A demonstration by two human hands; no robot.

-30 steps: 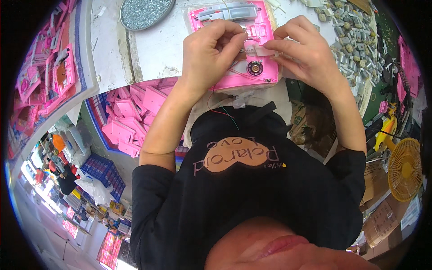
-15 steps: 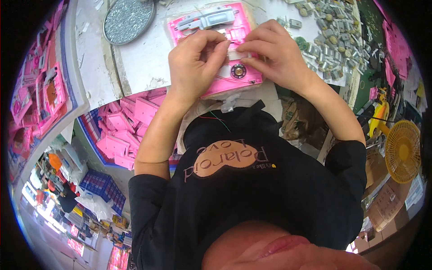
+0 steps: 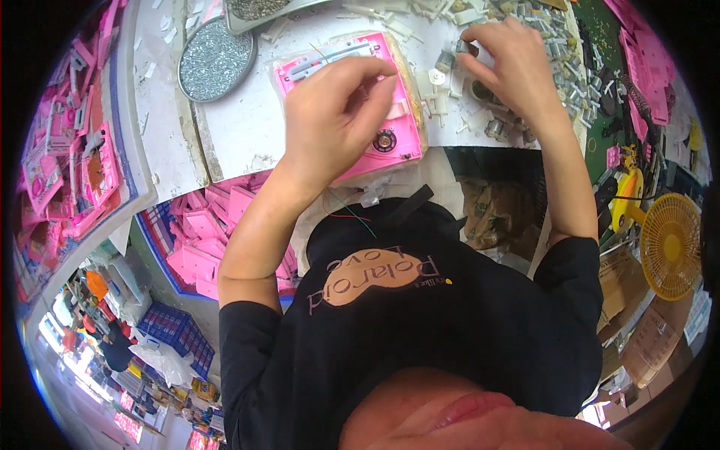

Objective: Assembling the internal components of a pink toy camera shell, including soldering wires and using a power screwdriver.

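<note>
My left hand [image 3: 341, 112] is over a pink plastic casing [image 3: 401, 146], thumb and forefinger pinched together. Whatever lies between those fingertips is hidden. Set into the casing are grey bar-shaped parts [image 3: 334, 62], a white part [image 3: 397, 110] and a round dark disc [image 3: 385, 140]. To the right, my right hand [image 3: 514, 67] has reached to the near-left side of a heap of small silvery motors [image 3: 559, 94]. Its thumb and forefinger are apart, and a small silvery piece [image 3: 484, 56] shows in the gap; no firm grip on it is visible.
A round tray of small metal screws [image 3: 216, 60] and a metal tray of small parts [image 3: 259, 7] stand at the back left. White plastic pieces [image 3: 442, 94] lie beside the casing. Pink parts fill a bin [image 3: 206, 240] below the table edge. A yellow fan [image 3: 670, 246] stands at right.
My right hand has left the casing and moved right to the motors. My left hand stays over the casing, still pinched. The whole view has shifted, showing more of the table's far side.
</note>
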